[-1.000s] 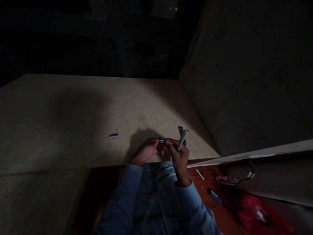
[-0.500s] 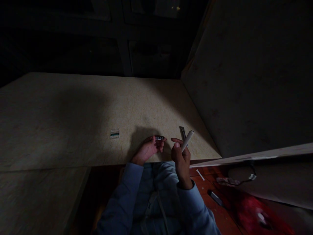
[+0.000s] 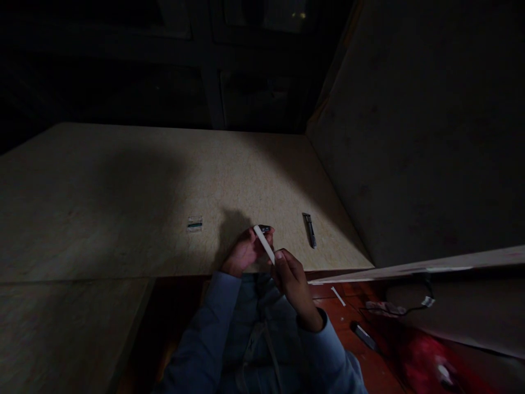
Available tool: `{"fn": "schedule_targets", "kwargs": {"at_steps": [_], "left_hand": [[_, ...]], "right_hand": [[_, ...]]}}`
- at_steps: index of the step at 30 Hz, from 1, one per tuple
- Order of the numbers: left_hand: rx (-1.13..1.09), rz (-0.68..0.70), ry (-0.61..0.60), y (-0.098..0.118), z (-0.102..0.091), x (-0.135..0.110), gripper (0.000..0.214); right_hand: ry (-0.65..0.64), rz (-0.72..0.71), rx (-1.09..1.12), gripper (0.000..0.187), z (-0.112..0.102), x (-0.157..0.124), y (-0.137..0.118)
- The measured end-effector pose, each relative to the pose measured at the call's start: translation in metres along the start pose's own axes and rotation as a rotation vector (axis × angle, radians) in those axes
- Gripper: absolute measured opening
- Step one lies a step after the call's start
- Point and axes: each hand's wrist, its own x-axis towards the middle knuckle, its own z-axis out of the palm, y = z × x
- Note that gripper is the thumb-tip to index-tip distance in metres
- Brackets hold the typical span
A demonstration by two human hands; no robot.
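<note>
My left hand (image 3: 245, 250) is closed on a small dark flat piece (image 3: 265, 228), held just above the table's front edge. In the dim light I cannot tell its kind. My right hand (image 3: 290, 275) grips a white rod-like stick (image 3: 264, 243) by its lower end. The stick slants up and left, its far tip by the dark piece and my left fingers; whether they touch is unclear. Right of my hands, a razor (image 3: 310, 230) lies on the table. A small clear case (image 3: 194, 224) with a dark green strip lies to the left.
The pale table (image 3: 135, 230) meets a dark upright panel (image 3: 422, 142) on the right. On the reddish floor lie a white strip (image 3: 338, 296), a dark oblong object (image 3: 364, 335) and a red bag-like thing (image 3: 422, 355). A dark window frame (image 3: 210, 82) stands behind.
My right hand has moved left and turned, bringing the white stick from beside the razor to my left hand. The razor is now fully uncovered. My left hand stays nearly in place.
</note>
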Motion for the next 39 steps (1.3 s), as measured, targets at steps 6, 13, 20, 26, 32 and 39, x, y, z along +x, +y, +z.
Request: {"fn": "schedule_targets", "kwargs": {"at_steps": [6,13,20,26,32,39], "left_hand": [[0.027,0.004,0.036,-0.002,-0.003,0.005,0.042],[0.049,0.084,-0.022,-0.005,-0.006,0.009,0.038],[0.062,0.076,0.05,-0.003,-0.004,0.008,0.039],[0.056,0.075,0.009,-0.004,0.0,0.009,0.041],[0.059,0.081,0.065,-0.004,-0.001,0.008,0.039],[0.076,0.075,0.036,-0.004,0.001,0.009,0.033]], "right_hand": [[0.017,0.052,0.031,0.048,-0.005,0.003,0.0],[0.203,0.004,-0.025,0.048,-0.012,0.005,0.006],[0.077,-0.031,-0.081,0.045,-0.006,0.001,0.006],[0.214,-0.058,-0.122,0.046,-0.013,0.005,0.009],[0.117,-0.059,-0.145,0.045,-0.008,0.001,0.008],[0.193,-0.039,-0.144,0.048,-0.016,0.004,0.009]]}}
